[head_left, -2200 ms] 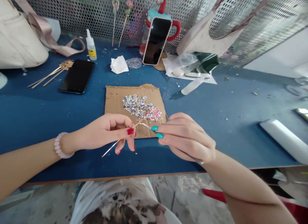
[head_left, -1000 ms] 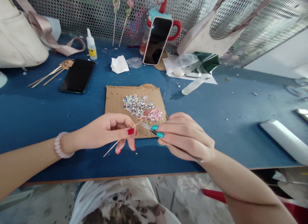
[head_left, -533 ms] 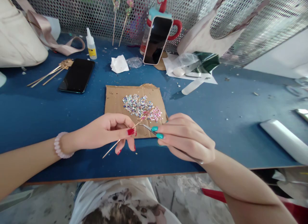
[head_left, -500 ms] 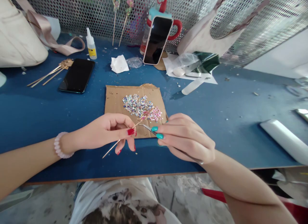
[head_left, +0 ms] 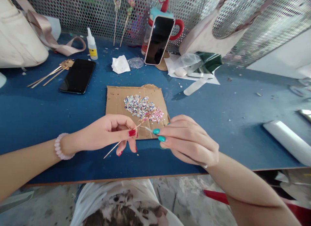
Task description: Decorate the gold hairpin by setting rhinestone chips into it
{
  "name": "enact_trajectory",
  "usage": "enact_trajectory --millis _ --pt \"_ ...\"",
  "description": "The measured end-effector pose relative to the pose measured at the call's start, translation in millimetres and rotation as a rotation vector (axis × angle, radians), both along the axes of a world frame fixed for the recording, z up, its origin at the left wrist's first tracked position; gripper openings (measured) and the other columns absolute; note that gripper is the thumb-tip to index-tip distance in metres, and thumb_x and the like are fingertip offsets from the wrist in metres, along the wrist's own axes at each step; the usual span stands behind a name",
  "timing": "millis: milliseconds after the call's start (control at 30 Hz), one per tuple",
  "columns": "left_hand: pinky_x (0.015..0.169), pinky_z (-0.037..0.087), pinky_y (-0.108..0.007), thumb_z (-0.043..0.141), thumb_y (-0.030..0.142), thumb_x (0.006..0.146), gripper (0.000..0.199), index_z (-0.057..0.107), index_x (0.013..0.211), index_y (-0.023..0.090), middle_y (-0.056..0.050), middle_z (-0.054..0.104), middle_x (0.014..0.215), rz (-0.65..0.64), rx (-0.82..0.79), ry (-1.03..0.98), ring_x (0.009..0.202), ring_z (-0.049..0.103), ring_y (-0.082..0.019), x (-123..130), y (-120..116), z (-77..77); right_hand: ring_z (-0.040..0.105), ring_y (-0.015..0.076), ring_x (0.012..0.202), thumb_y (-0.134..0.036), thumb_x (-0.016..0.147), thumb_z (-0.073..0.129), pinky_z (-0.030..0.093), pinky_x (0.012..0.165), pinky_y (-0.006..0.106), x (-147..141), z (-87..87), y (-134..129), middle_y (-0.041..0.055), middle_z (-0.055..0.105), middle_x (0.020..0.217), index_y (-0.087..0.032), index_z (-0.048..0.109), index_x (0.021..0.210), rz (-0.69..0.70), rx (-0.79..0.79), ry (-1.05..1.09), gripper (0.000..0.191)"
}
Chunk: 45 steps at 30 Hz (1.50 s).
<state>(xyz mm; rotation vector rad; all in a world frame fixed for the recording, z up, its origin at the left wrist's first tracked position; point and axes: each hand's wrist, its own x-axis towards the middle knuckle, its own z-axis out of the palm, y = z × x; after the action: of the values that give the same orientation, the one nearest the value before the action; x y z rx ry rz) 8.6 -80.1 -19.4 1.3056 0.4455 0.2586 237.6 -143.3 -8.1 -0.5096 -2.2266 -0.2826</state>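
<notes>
Fingers (head_left: 124,120) curled, the left hand (head_left: 108,131) pinches a thin stick (head_left: 112,149); the right hand (head_left: 193,141) grips apparent tweezers (head_left: 148,129).

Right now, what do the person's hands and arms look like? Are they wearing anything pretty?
The left hand has shiny red nails, and a bracelet of round, pale pinkish beads circles that wrist. The right hand has bright turquoise nails. Neither hand wears a glove, and no sleeves show on the forearms.

Lighting diffuse, moderately bright; pale sheen on table (head_left: 274,106) at right; shadows soft; outer edges stretched.
</notes>
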Motion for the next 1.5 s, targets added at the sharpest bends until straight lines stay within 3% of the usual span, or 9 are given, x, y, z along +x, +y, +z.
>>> enact_trajectory --millis 800,1067,1500 --pt "0.045 0.045 -0.017 0.06 0.029 0.089 0.017 0.054 0.081 0.015 -0.001 0.071 0.07 0.008 0.012 0.021 0.044 0.057 -0.006 1.1 -0.5 -0.1 0.069 0.017 0.073 -0.009 0.084 0.058 0.059 0.064 0.034 1.1 -3.4 0.1 0.0094 0.073 0.085 -0.013 0.062 0.086 -0.025 -0.014 0.007 0.006" --pt "0.047 0.046 -0.013 0.054 0.019 0.091 0.009 0.055 0.082 0.016 0.002 0.071 0.072 -0.006 -0.007 -0.009 0.046 0.058 -0.003 0.2 0.3 -1.7 0.068 0.0178 0.072 -0.007 0.083 0.059 0.058 0.061 0.034 0.9 -2.9 0.5 0.0117 0.071 0.083 -0.009 0.061 0.084 0.004 0.001 -0.001 0.003" --pt "0.047 0.046 -0.013 0.058 0.022 0.09 0.011 0.055 0.081 0.015 0.001 0.071 0.071 -0.012 -0.025 -0.01 0.044 0.057 -0.003 0.7 -0.1 -1.1 0.068 0.0161 0.067 -0.007 0.085 0.056 0.057 0.06 0.032 -2.2 2.9 -1.3 0.01 0.071 0.077 -0.011 0.059 0.076 -0.036 0.078 -0.049 0.011"
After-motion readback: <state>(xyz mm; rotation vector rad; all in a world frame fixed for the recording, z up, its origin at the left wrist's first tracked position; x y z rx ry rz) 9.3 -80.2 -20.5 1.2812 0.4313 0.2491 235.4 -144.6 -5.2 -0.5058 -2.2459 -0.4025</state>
